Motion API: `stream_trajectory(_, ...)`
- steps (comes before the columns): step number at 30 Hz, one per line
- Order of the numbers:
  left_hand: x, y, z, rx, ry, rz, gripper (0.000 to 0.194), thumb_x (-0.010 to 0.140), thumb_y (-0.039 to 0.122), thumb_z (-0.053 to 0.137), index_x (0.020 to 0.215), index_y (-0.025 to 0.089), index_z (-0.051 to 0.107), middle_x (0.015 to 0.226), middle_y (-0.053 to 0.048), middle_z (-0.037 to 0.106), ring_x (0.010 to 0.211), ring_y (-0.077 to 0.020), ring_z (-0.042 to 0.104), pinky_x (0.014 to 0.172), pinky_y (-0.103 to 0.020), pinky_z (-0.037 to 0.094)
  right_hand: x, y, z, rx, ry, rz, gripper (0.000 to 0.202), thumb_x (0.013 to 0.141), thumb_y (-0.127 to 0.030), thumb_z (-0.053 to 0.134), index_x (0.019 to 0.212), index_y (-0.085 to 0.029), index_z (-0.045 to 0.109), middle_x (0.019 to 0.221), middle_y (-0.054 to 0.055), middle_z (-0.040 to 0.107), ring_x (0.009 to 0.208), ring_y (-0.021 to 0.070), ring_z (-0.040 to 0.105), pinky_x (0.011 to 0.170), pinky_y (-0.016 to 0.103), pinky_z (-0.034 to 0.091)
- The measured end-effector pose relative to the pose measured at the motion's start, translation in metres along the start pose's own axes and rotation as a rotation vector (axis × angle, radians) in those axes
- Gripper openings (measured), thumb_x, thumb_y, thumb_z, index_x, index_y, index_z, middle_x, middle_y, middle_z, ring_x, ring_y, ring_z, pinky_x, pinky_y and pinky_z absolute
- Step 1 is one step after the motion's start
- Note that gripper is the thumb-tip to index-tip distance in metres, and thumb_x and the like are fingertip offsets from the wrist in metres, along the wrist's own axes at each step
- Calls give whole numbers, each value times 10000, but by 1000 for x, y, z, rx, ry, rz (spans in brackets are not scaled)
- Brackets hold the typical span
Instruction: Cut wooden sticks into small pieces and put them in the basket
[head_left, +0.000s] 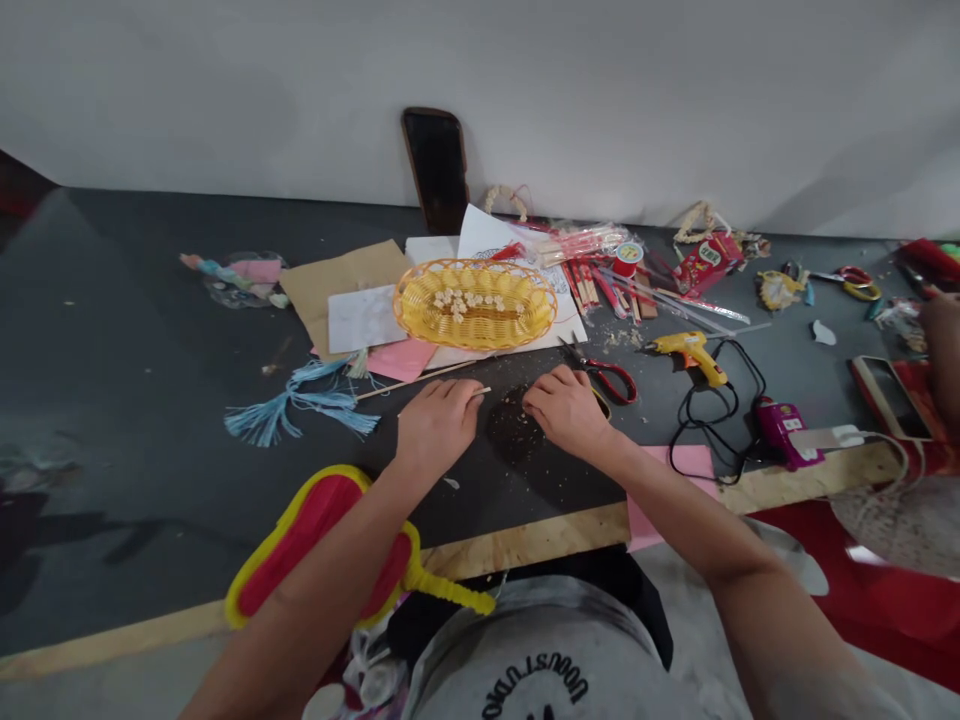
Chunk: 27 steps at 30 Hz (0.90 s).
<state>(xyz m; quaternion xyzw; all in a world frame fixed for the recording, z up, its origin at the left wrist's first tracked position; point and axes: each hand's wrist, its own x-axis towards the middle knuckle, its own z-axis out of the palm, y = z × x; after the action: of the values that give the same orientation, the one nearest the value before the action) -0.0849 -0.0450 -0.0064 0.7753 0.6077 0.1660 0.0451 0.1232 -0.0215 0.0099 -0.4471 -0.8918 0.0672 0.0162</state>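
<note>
My left hand is closed in a pinch on a thin pale stick, whose short end sticks out past the fingertips. To its right, my right hand has its fingers curled together over the dark tabletop; whatever they hold is hidden or too small to name. Behind both hands stands a yellow woven basket with small cream flower-like pieces in it. Red-handled scissors lie just behind my right hand. A long thin stick rests behind my left hand.
A yellow glue gun with a black cord lies at right, near a purple power adapter. Blue tassels and a red-and-yellow fan-shaped item are at left. A phone leans on the wall. Another person's hand is far right.
</note>
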Motion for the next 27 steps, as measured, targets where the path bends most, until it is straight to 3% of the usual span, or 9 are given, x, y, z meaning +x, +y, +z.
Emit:
stream_trajectory(7, -1, -5, 6, -2, 19, 34, 215, 908, 256, 468, 929, 179, 668, 901, -69, 731, 841, -245, 633, 754, -352, 470, 2, 8, -8, -99, -4, 27, 207, 961, -268, 439, 890, -197, 620, 954, 66, 639, 1004, 248, 435, 799, 391, 267)
stream_trajectory(14, -3, -6, 13, -69, 32, 50, 199, 896, 250, 491, 969, 168, 658, 923, -66, 726, 872, -248, 623, 797, -353, 472, -9, -2, -5, 20, -11, -16, 159, 939, -340, 516, 955, -239, 637, 988, 31, 647, 1005, 221, 443, 802, 360, 273)
stream_trajectory(21, -4, -5, 12, -66, 8, 59, 241, 909, 292, 473, 1002, 169, 659, 923, -85, 704, 881, -251, 604, 826, -376, 468, 0, -1, -2, -92, 19, 62, 192, 952, -240, 447, 919, -212, 634, 946, 65, 650, 996, 243, 438, 800, 389, 263)
stream_trajectory(27, -3, -7, 9, -81, -12, 34, 248, 915, 263, 446, 1003, 177, 662, 976, -87, 697, 936, -252, 597, 863, -377, 462, 16, -15, 1, -14, 17, 0, 185, 950, -325, 474, 979, -247, 639, 1000, 47, 659, 1020, 234, 446, 825, 384, 273)
